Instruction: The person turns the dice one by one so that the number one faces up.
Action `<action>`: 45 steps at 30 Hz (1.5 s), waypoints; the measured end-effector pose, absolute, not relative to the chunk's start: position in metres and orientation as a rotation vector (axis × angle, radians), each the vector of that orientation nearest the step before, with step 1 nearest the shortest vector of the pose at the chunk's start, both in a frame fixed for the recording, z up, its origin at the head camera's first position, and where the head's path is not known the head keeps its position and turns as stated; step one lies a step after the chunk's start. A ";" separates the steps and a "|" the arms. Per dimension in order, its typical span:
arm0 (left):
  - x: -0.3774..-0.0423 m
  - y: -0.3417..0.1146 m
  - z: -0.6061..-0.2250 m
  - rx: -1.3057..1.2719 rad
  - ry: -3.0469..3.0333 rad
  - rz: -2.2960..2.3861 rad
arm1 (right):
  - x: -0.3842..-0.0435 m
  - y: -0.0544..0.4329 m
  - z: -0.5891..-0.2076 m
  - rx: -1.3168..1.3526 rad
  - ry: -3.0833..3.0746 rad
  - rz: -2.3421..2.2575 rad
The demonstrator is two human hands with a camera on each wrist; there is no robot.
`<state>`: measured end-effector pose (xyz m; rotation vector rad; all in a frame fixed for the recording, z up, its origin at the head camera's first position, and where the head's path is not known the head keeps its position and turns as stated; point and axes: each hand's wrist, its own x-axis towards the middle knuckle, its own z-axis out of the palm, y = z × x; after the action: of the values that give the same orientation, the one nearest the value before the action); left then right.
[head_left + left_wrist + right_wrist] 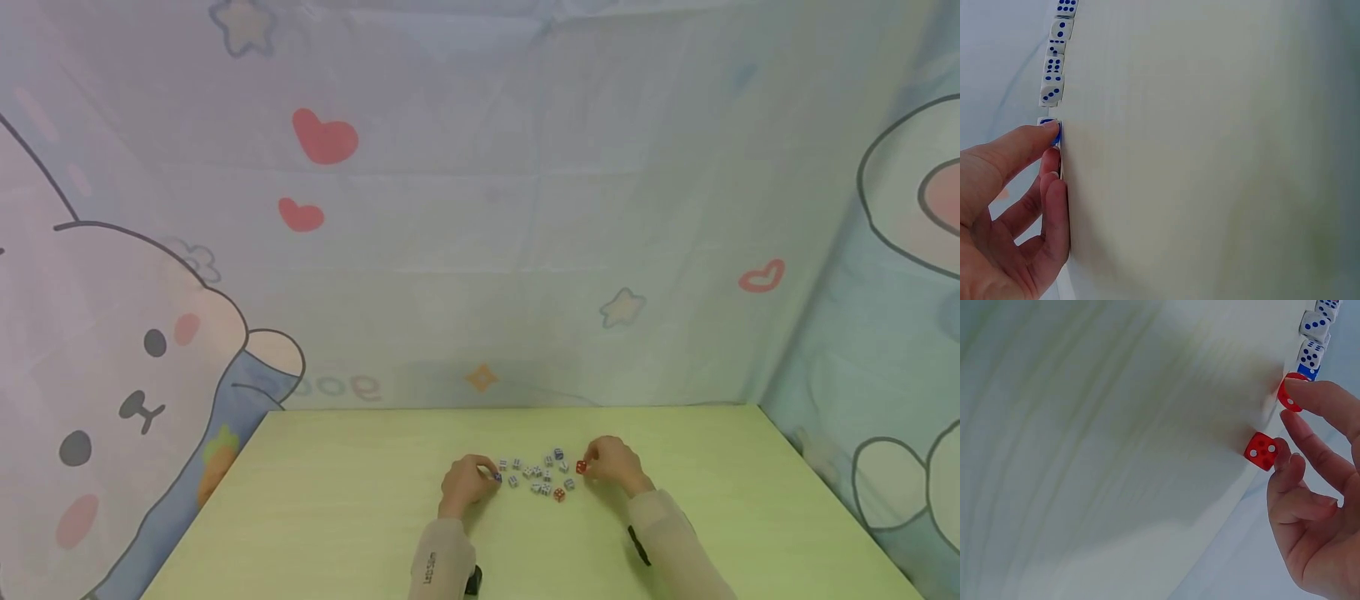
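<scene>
In the head view my left hand (467, 482) is at the left end of a loose group of small dice, pinching a blue die (497, 477). The left wrist view shows the thumb over this blue die (1057, 134), with a white die (1042, 120) just behind it. At the group's right side my right hand (615, 464) has its fingertips at a red die (581, 467). In the right wrist view a thumb tip covers part of one red die (1290, 394), and a second red die (1261, 451) sits against a lower fingertip.
Several white dice with blue pips (536, 472) lie scattered between the hands. Another blue die (558, 454) is at the back of the group, and a red-orange die (559, 494) at the front. A printed cloth (525, 250) hangs behind the pale yellow-green table (337, 500).
</scene>
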<state>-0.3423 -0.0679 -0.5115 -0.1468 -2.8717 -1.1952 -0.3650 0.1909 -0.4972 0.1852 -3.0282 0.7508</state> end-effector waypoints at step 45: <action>-0.344 -0.068 -0.511 -0.119 -2.872 -1.227 | -0.366 0.195 -0.497 0.205 -2.980 0.738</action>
<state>-0.3437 -0.0684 -0.5110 -0.1186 -2.8721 -1.2272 -0.3663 0.1954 -0.4971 0.2054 -2.9804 0.7378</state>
